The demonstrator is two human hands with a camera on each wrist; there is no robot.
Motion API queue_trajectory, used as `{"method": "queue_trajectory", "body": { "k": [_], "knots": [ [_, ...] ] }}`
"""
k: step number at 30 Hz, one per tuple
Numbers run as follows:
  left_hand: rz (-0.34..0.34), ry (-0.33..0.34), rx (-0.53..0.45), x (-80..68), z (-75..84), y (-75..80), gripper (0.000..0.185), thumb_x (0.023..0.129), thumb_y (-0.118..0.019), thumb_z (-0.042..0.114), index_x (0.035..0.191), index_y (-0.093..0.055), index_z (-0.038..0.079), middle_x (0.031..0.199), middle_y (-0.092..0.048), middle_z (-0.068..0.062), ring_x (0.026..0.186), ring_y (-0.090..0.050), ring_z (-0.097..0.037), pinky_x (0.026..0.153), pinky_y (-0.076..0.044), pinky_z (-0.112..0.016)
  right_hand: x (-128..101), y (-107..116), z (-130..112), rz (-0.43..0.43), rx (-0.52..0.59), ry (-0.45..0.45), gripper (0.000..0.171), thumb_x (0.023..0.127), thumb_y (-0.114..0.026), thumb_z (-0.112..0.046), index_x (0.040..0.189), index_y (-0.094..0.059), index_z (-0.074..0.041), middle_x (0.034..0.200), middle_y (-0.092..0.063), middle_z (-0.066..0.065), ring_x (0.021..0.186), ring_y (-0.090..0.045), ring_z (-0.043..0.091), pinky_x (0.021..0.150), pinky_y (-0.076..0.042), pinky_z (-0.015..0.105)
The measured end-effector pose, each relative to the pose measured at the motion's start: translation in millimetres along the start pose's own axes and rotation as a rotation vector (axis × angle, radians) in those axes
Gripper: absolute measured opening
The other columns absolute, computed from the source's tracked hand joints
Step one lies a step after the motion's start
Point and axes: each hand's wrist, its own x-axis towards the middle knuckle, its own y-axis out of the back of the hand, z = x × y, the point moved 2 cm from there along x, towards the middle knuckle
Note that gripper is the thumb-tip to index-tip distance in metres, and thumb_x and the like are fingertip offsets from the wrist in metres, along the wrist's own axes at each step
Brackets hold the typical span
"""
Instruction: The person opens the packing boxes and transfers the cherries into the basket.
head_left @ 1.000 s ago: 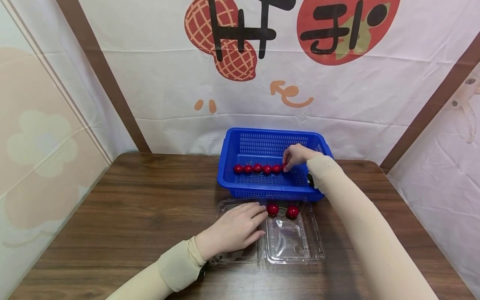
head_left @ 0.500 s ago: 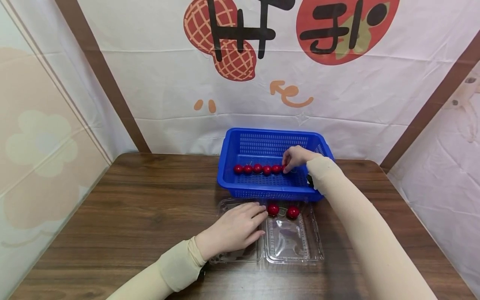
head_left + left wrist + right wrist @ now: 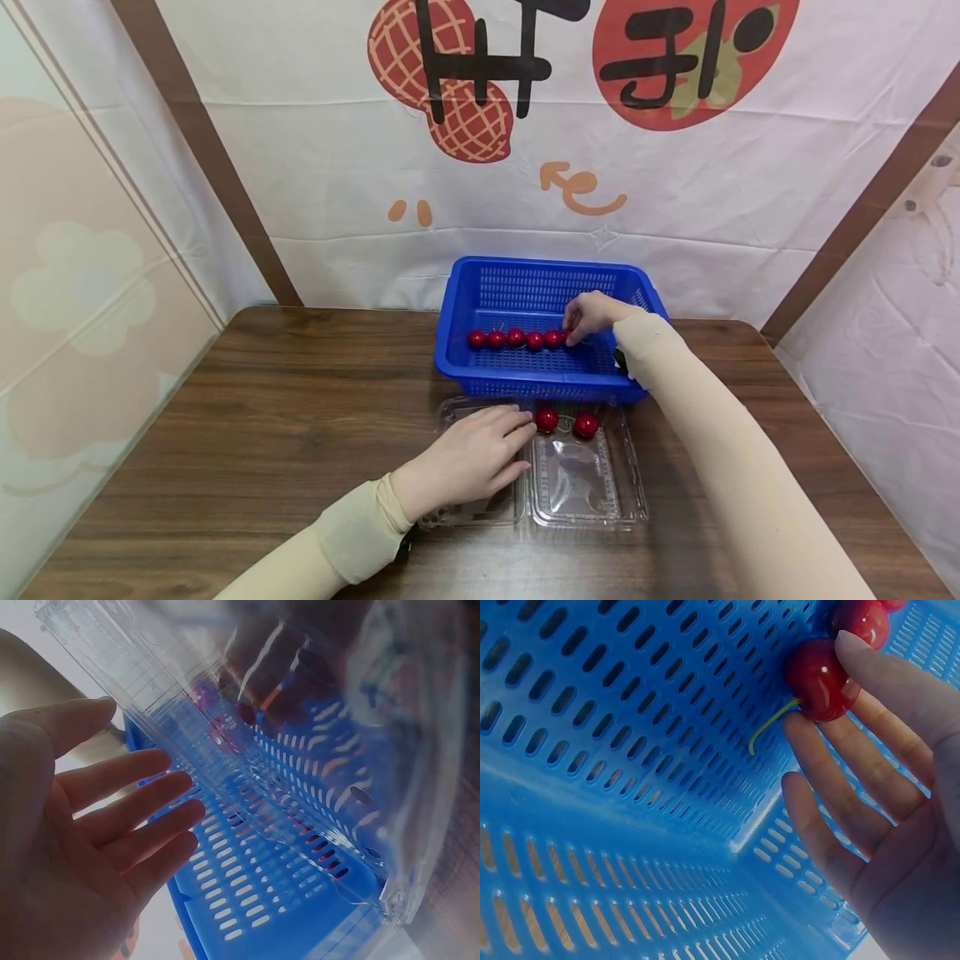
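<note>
Almost nothing has changed over the last second: the right hand [image 3: 594, 315] is still at the right end of the row of cherries [image 3: 514, 337] in the blue basket [image 3: 542, 279], and the left hand [image 3: 471, 460] still lies on the clear plastic box [image 3: 587, 500]. The row runs left to right across the basket floor, its long axis parallel to the table's [image 3: 240, 400] front edge. In the right wrist view the thumb and fingers [image 3: 832, 795] close lightly on the end cherry [image 3: 819, 679], pinching it from two sides; its green stem [image 3: 769, 726] curves away from the fingers over the mesh. The left hand is flat, fingers straight and slightly spread, pressing on the left half of the box. Two cherries [image 3: 566, 422] sit in the far end of the right half, just in front of the basket.
</note>
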Motion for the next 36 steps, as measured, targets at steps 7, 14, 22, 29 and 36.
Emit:
{"method": "queue_trajectory", "body": {
  "k": [7,14,22,29,36],
  "knots": [
    [0.028,-0.009,0.015,0.5,0.0,0.5,0.042,0.089,-0.06,0.035,0.119,-0.064,0.005,0.122,-0.063,-0.009,0.118,-0.057,-0.025,0.107,-0.042,-0.034,-0.6,4.6,-0.7,0.007,-0.02,0.008,0.025,0.082,-0.074,-0.028,0.096,-0.069,-0.009,0.094,-0.071,0.005,0.083,-0.065,0.016,0.08,-0.053,0.034],
    [0.043,-0.016,0.025,0.0,0.4,0.5,0.042,0.088,-0.062,0.035,0.117,-0.064,0.005,0.12,-0.064,-0.009,0.117,-0.058,-0.025,0.106,-0.042,-0.034,-9.0,20.6,-7.3,0.046,-0.023,0.014,0.026,0.091,-0.062,-0.031,0.103,-0.068,-0.008,0.1,-0.07,0.01,0.086,-0.066,0.022,0.079,-0.055,0.035],
    [0.038,-0.01,0.021,-0.1,1.3,1.3,0.042,0.088,-0.062,0.036,0.117,-0.064,0.005,0.12,-0.064,-0.01,0.116,-0.058,-0.025,0.106,-0.043,-0.034,-39.6,51.4,-26.6,0.186,-0.113,0.173,0.022,0.091,-0.063,-0.03,0.099,-0.07,-0.011,0.094,-0.072,0.004,0.084,-0.066,0.017,0.081,-0.054,0.039],
    [0.023,0.003,0.015,0.3,1.8,0.7,0.041,0.089,-0.06,0.035,0.118,-0.064,0.005,0.121,-0.063,-0.009,0.118,-0.057,-0.025,0.107,-0.041,-0.033,-65.7,61.9,-34.5,0.254,-0.173,0.269,0.017,0.09,-0.065,-0.027,0.093,-0.07,-0.011,0.087,-0.071,0.002,0.077,-0.063,0.014,0.077,-0.055,0.036],
    [0.006,0.008,0.01,0.9,2.5,0.3,0.041,0.091,-0.059,0.035,0.119,-0.064,0.005,0.122,-0.063,-0.009,0.119,-0.056,-0.024,0.108,-0.04,-0.032,-95.7,62.3,-40.7,0.279,-0.186,0.341,0.011,0.09,-0.065,-0.02,0.093,-0.07,-0.01,0.085,-0.071,0.001,0.073,-0.063,0.012,0.071,-0.056,0.034]
  ]
}}
